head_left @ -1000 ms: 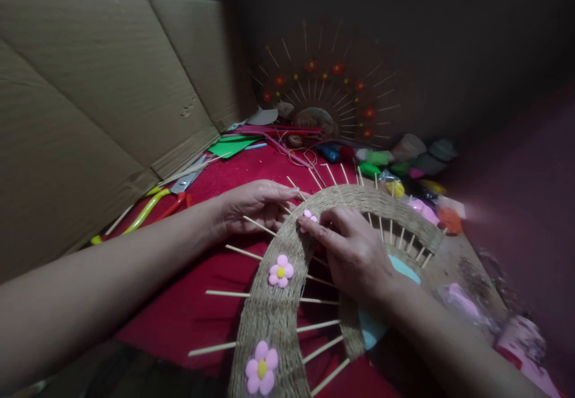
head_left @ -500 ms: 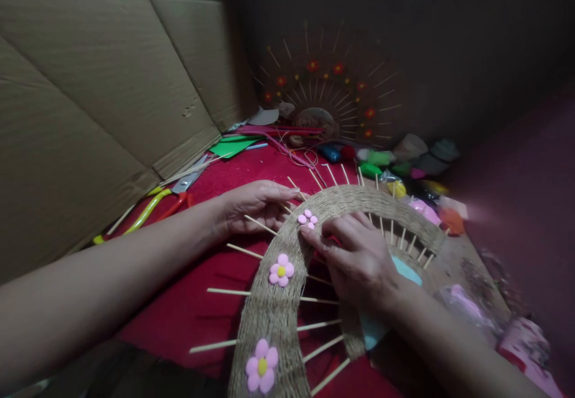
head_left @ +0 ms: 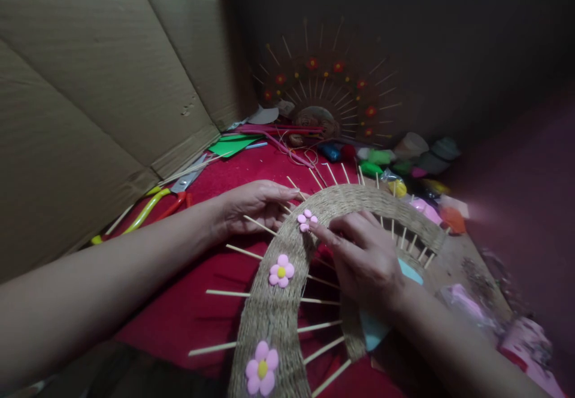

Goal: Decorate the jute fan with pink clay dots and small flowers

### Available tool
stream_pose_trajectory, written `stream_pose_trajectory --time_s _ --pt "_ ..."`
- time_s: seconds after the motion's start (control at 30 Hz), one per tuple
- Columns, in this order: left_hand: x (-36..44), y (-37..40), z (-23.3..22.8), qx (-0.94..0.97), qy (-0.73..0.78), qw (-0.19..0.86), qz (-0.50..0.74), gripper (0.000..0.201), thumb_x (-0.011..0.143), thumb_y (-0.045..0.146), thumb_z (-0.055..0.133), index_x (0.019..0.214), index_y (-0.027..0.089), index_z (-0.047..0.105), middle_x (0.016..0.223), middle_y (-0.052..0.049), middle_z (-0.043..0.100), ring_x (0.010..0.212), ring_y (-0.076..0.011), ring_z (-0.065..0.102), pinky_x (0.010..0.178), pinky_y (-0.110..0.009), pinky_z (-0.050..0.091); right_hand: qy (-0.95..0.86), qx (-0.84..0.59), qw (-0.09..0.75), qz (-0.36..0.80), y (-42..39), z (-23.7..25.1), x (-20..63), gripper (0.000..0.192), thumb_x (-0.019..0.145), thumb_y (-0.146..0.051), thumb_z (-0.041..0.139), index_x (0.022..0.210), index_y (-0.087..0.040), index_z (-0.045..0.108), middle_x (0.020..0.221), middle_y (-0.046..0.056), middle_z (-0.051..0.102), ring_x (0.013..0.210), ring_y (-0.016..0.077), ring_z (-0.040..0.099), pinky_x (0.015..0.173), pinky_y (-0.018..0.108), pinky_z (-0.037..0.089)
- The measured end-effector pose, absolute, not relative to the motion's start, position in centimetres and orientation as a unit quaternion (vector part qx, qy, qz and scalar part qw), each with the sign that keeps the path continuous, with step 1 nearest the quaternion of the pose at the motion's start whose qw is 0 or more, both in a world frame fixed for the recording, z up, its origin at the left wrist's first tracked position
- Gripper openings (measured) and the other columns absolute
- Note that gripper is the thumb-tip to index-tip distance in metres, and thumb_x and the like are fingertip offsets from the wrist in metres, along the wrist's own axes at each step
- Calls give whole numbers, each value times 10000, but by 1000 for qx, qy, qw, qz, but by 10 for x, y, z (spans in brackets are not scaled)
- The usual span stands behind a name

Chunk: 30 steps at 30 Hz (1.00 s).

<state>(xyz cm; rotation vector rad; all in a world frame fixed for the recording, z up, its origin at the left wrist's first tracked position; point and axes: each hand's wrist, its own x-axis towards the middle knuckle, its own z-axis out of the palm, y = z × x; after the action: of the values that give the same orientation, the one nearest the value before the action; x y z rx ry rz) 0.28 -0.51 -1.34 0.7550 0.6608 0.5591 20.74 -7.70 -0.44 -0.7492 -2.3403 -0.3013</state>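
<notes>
A curved woven straw band with thin sticks through it, a fan-shaped piece [head_left: 272, 314], arches across the middle. Two pink clay flowers with yellow centres sit on it, the upper flower [head_left: 281, 271] and the lower flower [head_left: 262, 368]. Above them is a ring of pink petals [head_left: 307, 213] without a visible yellow centre. My left hand [head_left: 258, 206] grips the outer edge by the sticks, thumb on top, other fingers partly hidden. Over the inner edge, my right hand [head_left: 363, 251] stretches its index finger onto the lowest petals, with its other fingers loosely curled.
Scissors [head_left: 179, 188] lie beside the cardboard wall [head_left: 90, 98] at left. Behind, a similar fan with red flowers [head_left: 326, 74] leans upright in shadow. Colourful clay packs, including a yellow lump [head_left: 397, 188] and an orange lump [head_left: 453, 220], lie at right. Red cloth [head_left: 179, 320] covers the work surface.
My right hand has shifted slightly right and down, its index fingertip now at the right of the lowest petals, uncovering more of them. My left hand keeps its hold.
</notes>
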Motion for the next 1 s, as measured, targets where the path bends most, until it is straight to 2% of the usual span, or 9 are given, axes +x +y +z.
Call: stream_pose_trajectory --time_s 0.2,0.43,0.63,1.0 --pt "3 -4 -14 353 317 840 264 240 870 133 475 1000 35 650 786 -194 713 676 -237 699 638 -359 567 -895 -289 321 -112 -76 -5 207 289 813 -35 480 1030 -53 669 699 94 595 636 162 480 588 322 368" --pt "3 -4 -15 354 316 841 259 283 877 130 464 1089 30 621 836 -211 714 707 -239 703 649 -345 568 -899 -297 303 -106 -76 -3 204 230 829 -53 493 919 -85 702 660 70 595 606 148 471 564 310 345" --pt "1 -4 -15 353 297 848 262 254 875 129 473 1034 34 646 803 -198 719 675 -224 698 630 -332 570 -883 -310 343 -79 -76 -4 208 288 814 -22 466 1008 -61 676 733 101 606 664 163 498 594 322 388" --pt "0 -4 -15 355 295 847 262 279 848 140 540 1095 57 641 802 -177 718 677 -213 693 629 -318 561 -885 -337 306 -95 -75 -5 205 253 841 -60 456 955 -78 681 718 94 609 658 169 511 594 331 399"
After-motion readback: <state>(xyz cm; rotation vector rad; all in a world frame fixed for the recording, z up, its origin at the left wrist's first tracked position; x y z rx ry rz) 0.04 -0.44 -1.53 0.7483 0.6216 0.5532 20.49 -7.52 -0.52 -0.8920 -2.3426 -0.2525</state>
